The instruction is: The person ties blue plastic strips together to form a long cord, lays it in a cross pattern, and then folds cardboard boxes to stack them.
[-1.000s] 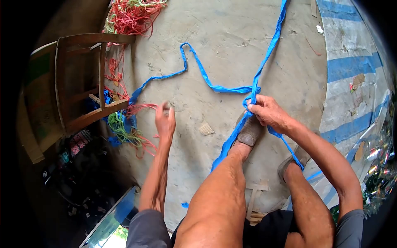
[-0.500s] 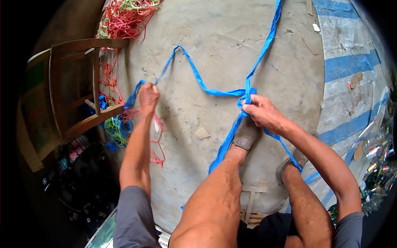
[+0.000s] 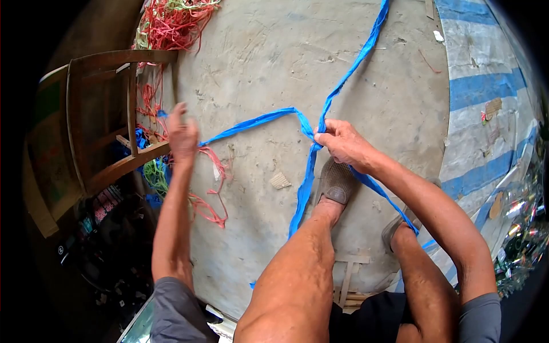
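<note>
A long blue strip (image 3: 357, 63) runs down from the top edge to my right hand (image 3: 343, 143), whose thumb and fingers pinch it where several lengths meet, just above a brown shoe. From there one length goes left to my left hand (image 3: 183, 136), another hangs down beside my leg, and a third slants to the other foot. My left hand is blurred; at least one finger points up, and the strip reaches its right side. Whether its fingers grip the strip cannot be made out.
At the left stands a wooden chair (image 3: 103, 58) on its side or tilted, with green and blue strands beside it. A red strand heap (image 3: 177, 26) lies at the top left. A blue-and-white striped sheet (image 3: 480, 114) covers the right side, beside shiny scraps.
My left hand has moved left and slightly down, and the blue length to it is straighter. My right hand has shifted a little left, still pinching the strip.
</note>
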Tool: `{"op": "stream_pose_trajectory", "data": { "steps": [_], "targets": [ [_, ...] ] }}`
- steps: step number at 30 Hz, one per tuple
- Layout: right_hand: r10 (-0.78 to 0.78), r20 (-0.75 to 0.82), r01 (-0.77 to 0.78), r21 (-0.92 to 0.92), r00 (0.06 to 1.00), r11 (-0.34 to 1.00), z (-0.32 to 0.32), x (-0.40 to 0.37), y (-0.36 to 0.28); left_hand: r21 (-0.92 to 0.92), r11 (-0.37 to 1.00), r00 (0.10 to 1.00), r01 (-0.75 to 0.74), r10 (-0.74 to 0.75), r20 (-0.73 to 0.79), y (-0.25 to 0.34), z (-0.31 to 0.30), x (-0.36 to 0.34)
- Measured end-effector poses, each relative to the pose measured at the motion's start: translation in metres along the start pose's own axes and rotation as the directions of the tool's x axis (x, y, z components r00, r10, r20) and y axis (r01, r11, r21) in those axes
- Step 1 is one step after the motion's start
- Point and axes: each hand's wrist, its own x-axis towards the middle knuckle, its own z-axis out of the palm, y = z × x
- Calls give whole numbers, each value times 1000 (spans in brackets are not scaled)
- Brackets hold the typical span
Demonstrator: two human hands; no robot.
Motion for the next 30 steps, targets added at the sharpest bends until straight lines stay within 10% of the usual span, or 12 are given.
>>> {"op": "stream_pose_trajectory", "data": {
  "steps": [4, 14, 17, 30],
  "targets": [
    [12, 1, -12, -39, 1000, 999, -3, -1, 1, -78, 987, 930, 140, -104, 352, 113, 46, -36],
    [69, -3, -69, -11, 998, 998, -6, 1, 3, -17, 996, 975, 93, -88, 203, 62, 89, -55],
    [66, -34, -66, 15, 997, 998, 3, 10, 1, -40, 956, 935, 289, -273, 225, 32, 70, -31],
    [-104, -100, 85, -178, 990, 980, 1, 27, 17, 141, 986, 970, 93, -122, 212, 2, 25, 24]
  ]
}}
